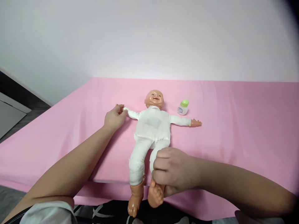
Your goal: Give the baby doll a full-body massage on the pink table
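Note:
A baby doll (153, 126) with a white cloth body and a hard plastic head, hands and feet lies face up, its arms spread and its feet toward me. My left hand (115, 117) is closed around the doll's hand on the left side, which my fingers partly hide. Wrapped about the lower part of the doll's right-side leg is my right hand (171, 169), closed, just above the foot (155, 194). The other foot (135, 199) hangs past the table edge, untouched. A small clear bottle (182, 108) with a green cap stands beside the doll's head.
Pink cloth (233, 124) covers the table and drapes over its front edge. A white wall (149, 40) rises behind it. My lap, in dark patterned clothing (105, 213), is close below the edge. At the far left is a white panel (10, 112).

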A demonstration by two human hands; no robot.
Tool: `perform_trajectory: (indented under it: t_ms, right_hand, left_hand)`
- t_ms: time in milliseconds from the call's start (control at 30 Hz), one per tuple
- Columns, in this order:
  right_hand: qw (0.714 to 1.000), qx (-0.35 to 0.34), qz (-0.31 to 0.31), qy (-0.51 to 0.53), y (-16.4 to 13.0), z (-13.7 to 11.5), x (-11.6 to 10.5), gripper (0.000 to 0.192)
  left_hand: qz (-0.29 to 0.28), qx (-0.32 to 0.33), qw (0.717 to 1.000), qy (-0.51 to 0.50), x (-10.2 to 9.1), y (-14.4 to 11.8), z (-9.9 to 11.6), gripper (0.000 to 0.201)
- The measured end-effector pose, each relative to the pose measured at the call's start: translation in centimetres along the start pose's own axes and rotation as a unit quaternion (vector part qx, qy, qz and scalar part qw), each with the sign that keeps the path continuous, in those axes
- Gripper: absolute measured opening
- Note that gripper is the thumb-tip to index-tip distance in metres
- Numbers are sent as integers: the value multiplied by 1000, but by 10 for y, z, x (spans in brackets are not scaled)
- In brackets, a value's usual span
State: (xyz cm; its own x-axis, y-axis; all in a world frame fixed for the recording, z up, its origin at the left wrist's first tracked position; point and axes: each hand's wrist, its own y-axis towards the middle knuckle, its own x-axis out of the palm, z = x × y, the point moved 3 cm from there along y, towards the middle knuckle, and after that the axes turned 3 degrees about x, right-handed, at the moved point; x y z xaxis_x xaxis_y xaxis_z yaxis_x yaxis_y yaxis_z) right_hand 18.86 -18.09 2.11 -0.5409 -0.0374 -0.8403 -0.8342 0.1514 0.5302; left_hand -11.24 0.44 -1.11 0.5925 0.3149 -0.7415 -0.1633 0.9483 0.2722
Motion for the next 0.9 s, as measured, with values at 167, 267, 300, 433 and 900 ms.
perform_trajectory:
  t_ms: [167, 267, 300, 433, 900]
  right_hand:
    - [997, -28, -69, -31, -1, -6, 19, 33]
    - [997, -15, -69, 44, -4, 2, 20, 40]
    - [994, 3, -51, 95, -6, 8, 18, 44]
    - [948, 161, 79, 261, -15, 46, 0, 48]
    - [834, 545, 40, 81, -43, 121, -2, 45]
  left_hand:
    - [-46, 20, 992, 119, 1, -1, 5, 53]
    - [-46, 17, 989, 142, 0, -3, 7, 50]
    - [-43, 24, 988, 145, -1, -4, 8, 49]
    - [-36, 87, 986, 139, -3, -15, 25, 50]
    - [-155, 153, 975, 52, 40, -55, 126, 69]
